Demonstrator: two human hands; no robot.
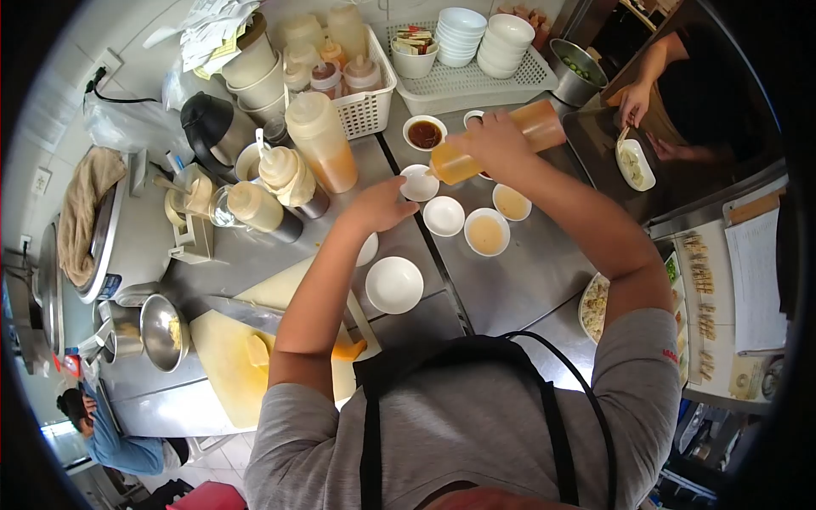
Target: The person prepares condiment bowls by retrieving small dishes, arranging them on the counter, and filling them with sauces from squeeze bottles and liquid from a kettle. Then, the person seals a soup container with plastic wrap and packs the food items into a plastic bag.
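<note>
right hand (493,140) tipping squeeze bottle (501,140) over small bowl (419,183) — left hand (382,206) beside it

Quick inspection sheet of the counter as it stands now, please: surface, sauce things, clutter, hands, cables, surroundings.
Surface: steel counter, seams between sections; cutting board at the near left.
Job's things: squeeze bottle of orange sauce tilted over small dish; two filled dishes, empty ones beside them, one dark sauce dish.
Clutter: more bottles, white basket, stacked bowls, knife on the board.
Hands: right hand grips the bottle; left hand rests by the small dish, fingers spread.
Cables: black cord from wall outlet.
Surroundings: another person's hands at the far right, plating food.
</note>
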